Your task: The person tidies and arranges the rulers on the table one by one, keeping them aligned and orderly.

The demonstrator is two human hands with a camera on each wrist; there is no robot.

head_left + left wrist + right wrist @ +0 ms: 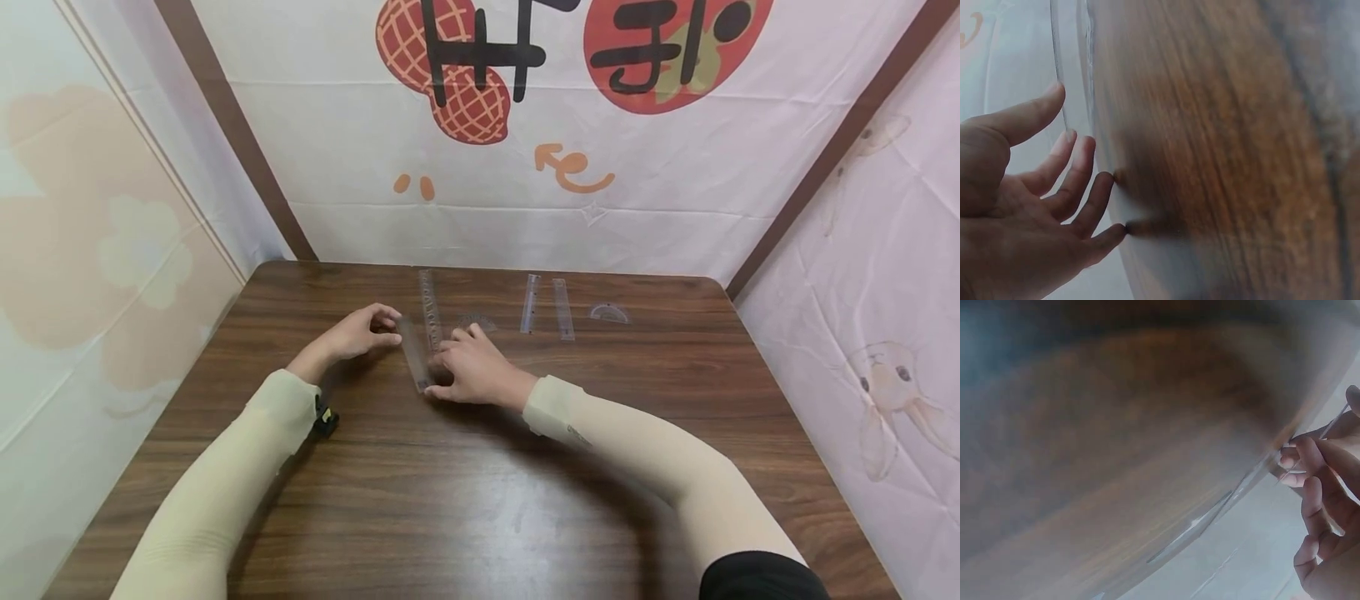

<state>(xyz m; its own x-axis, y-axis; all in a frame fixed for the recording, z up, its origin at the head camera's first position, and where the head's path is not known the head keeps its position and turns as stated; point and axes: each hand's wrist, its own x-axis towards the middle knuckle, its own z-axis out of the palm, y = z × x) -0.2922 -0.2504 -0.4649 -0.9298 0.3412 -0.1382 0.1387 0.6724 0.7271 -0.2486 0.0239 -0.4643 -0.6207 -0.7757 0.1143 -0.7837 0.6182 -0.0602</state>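
Note:
A clear plastic ruler [414,357], tilted up off the table, spans between the two hands. My left hand [355,333] pinches it near the far end with thumb and index finger; the other fingers [1088,206] spread loosely below in the left wrist view. The right hand [476,367] holds its near end, thumb at the lower corner and fingers along the right side. In the right wrist view the ruler's thin edge [1335,420] passes between thumb and index finger. Just behind lies a longer clear ruler [430,304], partly hidden by the right hand.
A clear protractor [477,320] lies beyond the right hand. Farther right are a bluish ruler [530,304], another clear ruler [563,309] and a second protractor [609,313]. The brown wooden table [450,500] meets a printed cloth wall [487,233] at its back edge.

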